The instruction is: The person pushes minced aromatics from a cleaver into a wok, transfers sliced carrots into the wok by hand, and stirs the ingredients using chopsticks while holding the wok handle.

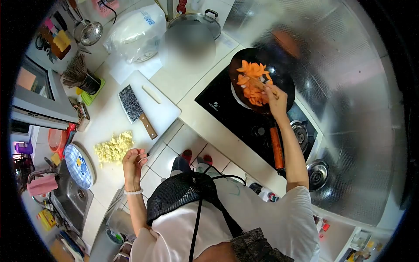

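My right hand [276, 97] is closed around a wooden spatula [258, 84], reaching over the dark wok [283, 72] on the stove. The spatula's far end is among orange carrot slices [253, 70] in the wok. The wok's wooden handle [276, 147] points back beneath my right forearm. My left hand [134, 162] hangs by the counter edge with curled fingers; whether they pinch something small is unclear. Just beyond it, a pile of chopped pale-yellow pieces [114, 148] sits on the white cutting board [168, 108]. A cleaver [133, 107] with a wooden handle lies on the board.
A black cooktop [222, 105] carries the wok, with a second burner [299, 134] nearby. A blue-patterned plate [79, 166] leans near the sink [72, 192]. Behind the board stand a plastic bag [135, 35] and a lidded pot [209, 24]. Metallic sheeting [349, 109] lines the wall.
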The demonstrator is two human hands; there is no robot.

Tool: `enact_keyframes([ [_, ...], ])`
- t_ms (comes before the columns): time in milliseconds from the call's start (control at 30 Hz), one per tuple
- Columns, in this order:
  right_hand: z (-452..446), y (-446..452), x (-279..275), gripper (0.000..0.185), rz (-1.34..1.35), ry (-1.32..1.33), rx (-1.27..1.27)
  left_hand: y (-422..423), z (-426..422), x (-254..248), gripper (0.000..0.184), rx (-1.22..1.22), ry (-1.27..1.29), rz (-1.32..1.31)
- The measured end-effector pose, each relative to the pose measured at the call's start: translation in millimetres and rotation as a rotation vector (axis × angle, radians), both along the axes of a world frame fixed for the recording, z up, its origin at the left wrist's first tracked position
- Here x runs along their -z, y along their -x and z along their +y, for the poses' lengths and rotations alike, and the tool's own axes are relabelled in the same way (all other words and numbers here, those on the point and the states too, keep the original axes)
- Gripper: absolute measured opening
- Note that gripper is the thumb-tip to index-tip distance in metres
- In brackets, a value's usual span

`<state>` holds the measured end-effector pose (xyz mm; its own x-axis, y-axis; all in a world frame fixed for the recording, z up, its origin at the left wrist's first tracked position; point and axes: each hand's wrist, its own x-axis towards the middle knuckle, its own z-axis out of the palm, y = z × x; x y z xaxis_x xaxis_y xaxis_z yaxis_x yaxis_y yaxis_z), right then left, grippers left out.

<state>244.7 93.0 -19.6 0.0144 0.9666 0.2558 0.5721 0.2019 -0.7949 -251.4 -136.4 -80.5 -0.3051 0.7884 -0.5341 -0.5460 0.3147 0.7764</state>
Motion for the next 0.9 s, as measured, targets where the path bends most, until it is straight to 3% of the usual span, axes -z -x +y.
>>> enact_keyframes([
  [100,8.8,-30.2,-3.5,0.027,-0.199,-0.142,0.107,3.6,3.3,2.6,0.012,0.029,-0.033,0.016],
  [233,-0.6,-64.3,-34.1,0.028,0.067,0.027,0.242,8.7,-2.9,0.1,0.012,-0.003,-0.014,0.025],
  [367,10.1,-67.2,-42.1,0.031,-0.068,-0.132,0.270,10.0,-10.6,12.9,0.011,0.032,0.016,0.010],
  [400,18.4,-70.7,-36.0,0.033,-0.232,-0.125,0.264,6.7,-8.6,11.2,0.011,0.028,0.031,0.012],
  [533,24.2,-49.5,-9.9,0.036,-0.181,-0.082,0.137,1.2,3.4,-1.8,0.012,0.047,0.002,0.032],
  [667,4.0,-35.5,-35.4,0.033,-0.207,0.115,0.056,7.8,6.5,-4.6,0.012,0.050,0.016,0.071],
  [733,-15.9,-21.5,-65.4,0.031,0.066,0.186,0.069,12.7,4.0,0.1,0.012,0.031,0.022,0.080],
  [833,-41.7,1.8,-94.1,0.030,0.164,0.228,0.048,13.4,2.8,8.2,0.014,0.044,0.039,0.092],
  [900,-43.9,5.3,-77.3,0.029,0.165,0.262,0.029,7.7,7.8,7.6,0.013,0.063,0.050,0.077],
])
